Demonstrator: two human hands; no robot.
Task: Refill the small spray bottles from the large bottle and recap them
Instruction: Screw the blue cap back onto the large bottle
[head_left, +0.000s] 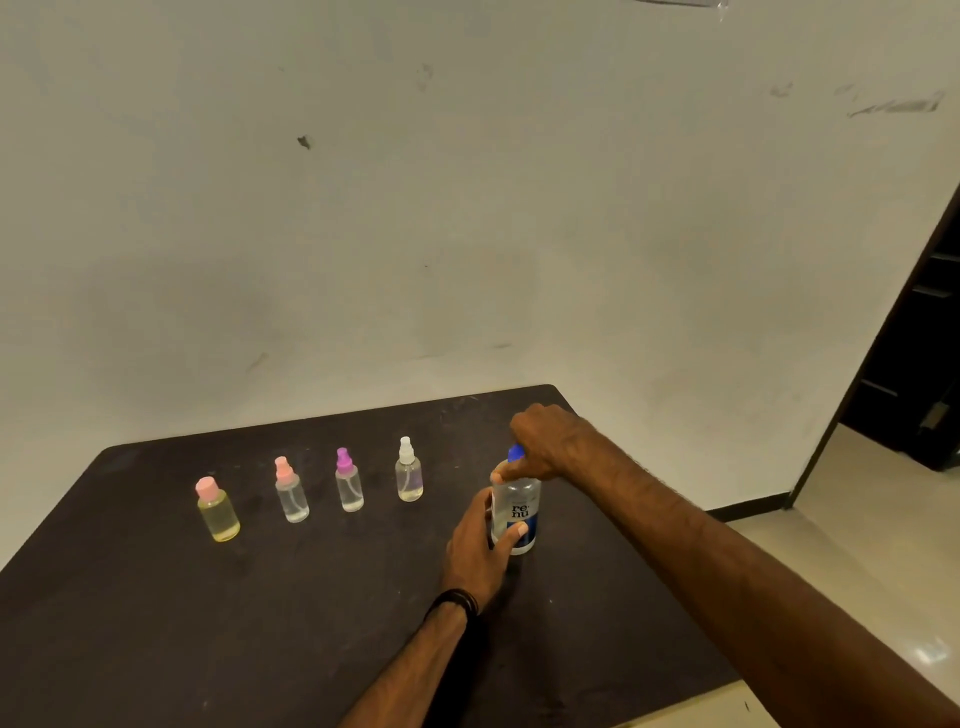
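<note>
The large clear bottle (519, 512) with a blue label stands upright near the right side of the dark table (156, 623). My left hand (480, 553) grips its body from the left. My right hand (540, 441) curls over its top and grips the blue cap (515, 453). To the left stands a row of small bottles: a yellow one with a pink cap (218, 512), a clear sprayer with a pink top (292, 493), one with a purple top (349, 483) and one with a white top (409, 473). All of them carry their tops.
The table backs onto a pale wall (467, 208). Its right edge drops to a light tiled floor (857, 545), and a dark doorway (914, 364) opens at the far right. A black band sits on my left wrist (457, 603).
</note>
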